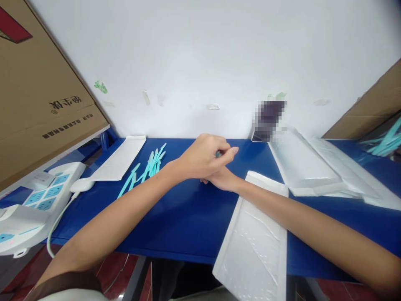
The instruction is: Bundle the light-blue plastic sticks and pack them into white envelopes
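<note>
My left hand [205, 156] is closed in a fist above the middle of the blue table. A small teal-grey end [218, 154] shows between its thumb and forefinger; the rest of that thing is hidden. Just below, my right hand [223, 178] crosses under the left one and touches it or nearly so. Its curled fingertips peek out beneath the left hand, and what they hold is hidden. To the left lie several slim teal sticks [153, 165] with pale tips. Under my right forearm is a white padded envelope [253, 246] that overhangs the front edge.
A white envelope [120, 159] lies at the back left, near a power strip [52, 190] with a cable. More padded envelopes [310, 167] are stacked at the right. A blurred dark phone-like object [266, 123] leans on the wall. Cardboard boxes [40, 83] flank both sides.
</note>
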The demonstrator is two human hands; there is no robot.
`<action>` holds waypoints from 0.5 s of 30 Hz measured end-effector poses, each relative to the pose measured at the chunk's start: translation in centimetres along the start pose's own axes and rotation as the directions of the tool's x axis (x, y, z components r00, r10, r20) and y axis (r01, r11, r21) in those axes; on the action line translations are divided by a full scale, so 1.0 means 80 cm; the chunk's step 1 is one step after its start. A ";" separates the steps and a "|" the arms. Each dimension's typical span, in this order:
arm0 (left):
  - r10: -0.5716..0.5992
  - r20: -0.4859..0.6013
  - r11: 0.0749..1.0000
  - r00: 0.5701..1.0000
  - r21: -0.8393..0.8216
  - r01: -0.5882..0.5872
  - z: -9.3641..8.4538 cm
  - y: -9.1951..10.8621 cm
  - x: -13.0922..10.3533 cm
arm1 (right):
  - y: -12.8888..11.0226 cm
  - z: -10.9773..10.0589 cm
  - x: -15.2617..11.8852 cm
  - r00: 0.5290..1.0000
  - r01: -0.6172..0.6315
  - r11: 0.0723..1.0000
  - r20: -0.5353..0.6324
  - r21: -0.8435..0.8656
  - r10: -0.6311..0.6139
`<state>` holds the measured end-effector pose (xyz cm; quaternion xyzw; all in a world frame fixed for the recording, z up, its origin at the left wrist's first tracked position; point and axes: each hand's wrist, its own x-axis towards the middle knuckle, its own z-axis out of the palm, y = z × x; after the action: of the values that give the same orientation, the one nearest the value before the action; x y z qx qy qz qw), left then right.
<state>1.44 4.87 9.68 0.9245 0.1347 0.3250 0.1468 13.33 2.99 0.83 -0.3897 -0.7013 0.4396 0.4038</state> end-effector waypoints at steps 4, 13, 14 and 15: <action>-0.032 -0.103 0.986 0.994 -0.166 0.015 0.003 -0.003 -0.004 | 0.003 0.002 0.003 1.000 0.004 0.999 -0.001 0.035 -0.004; -0.442 -0.059 0.608 0.895 -0.753 0.251 0.018 -0.018 0.002 | 0.007 0.009 0.006 0.999 -0.035 0.983 -0.009 0.179 0.038; -0.440 -0.105 0.630 0.892 -0.744 0.223 0.016 -0.018 0.001 | 0.005 0.006 0.005 0.999 -0.018 0.986 -0.030 0.167 0.023; -0.439 -0.194 0.676 0.877 -0.714 0.180 0.015 -0.017 -0.001 | 0.003 0.002 0.003 0.998 0.003 0.991 -0.057 0.132 0.005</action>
<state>1.91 5.88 8.25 0.6958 0.1882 0.4800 0.5001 13.15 3.26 0.66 -0.3748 -0.6585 0.4741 0.4484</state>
